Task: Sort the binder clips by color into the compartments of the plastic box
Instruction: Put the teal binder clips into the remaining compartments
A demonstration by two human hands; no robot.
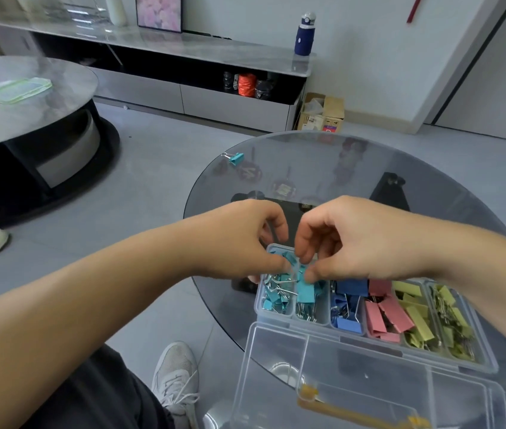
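Observation:
A clear plastic box (490, 365) stands on the round glass table (431, 168), with its lid (354, 394) folded open toward me. Its compartments hold teal clips (276, 300), blue clips (349, 323), pink clips (385, 314) and yellow-green clips (440, 317). My left hand (239, 239) and my right hand (347, 239) meet over the teal compartments at the box's left end. My right fingers pinch a teal clip (305, 291). My left fingertips touch the teal clips beside it. One loose teal clip (235, 157) lies at the table's far left edge.
A dark object (391, 193) shows under the glass at the back right. A low oval table (22, 100) stands far left with a green tray (16, 89). My shoe (174, 376) is on the floor below the glass table's edge. A cardboard box (321, 113) sits by the wall.

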